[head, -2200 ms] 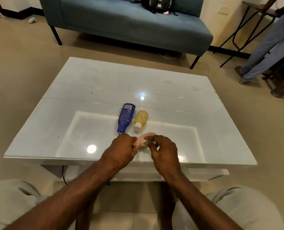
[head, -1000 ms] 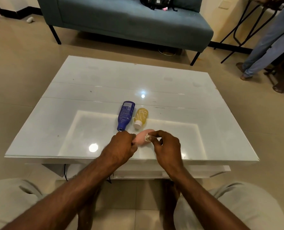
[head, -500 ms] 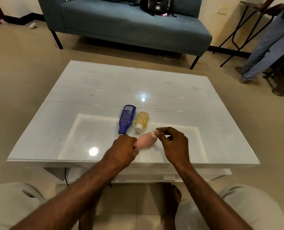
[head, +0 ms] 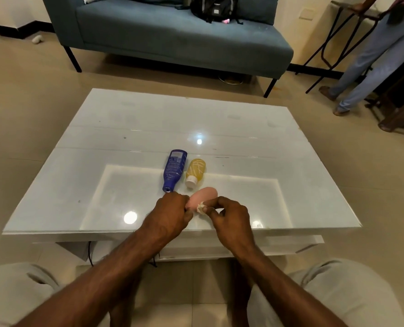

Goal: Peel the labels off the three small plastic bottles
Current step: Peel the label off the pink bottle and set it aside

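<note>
A pink bottle lies near the front of the white glass table. My left hand grips its near end. My right hand pinches a crumpled whitish scrap of label against the bottle's side. Just behind lie a dark blue bottle with a printed label, cap end towards me, and a small yellow bottle with a white cap. Both lie on their sides, untouched.
A blue sofa with a black backpack stands behind the table. A person stands at the far right by a metal-legged stand. My knees are below the table's front edge.
My right hand pulled the label scrap out toward the bottle's far end, then came back to the bottle's side near my left hand. The left hand kept its grip.
</note>
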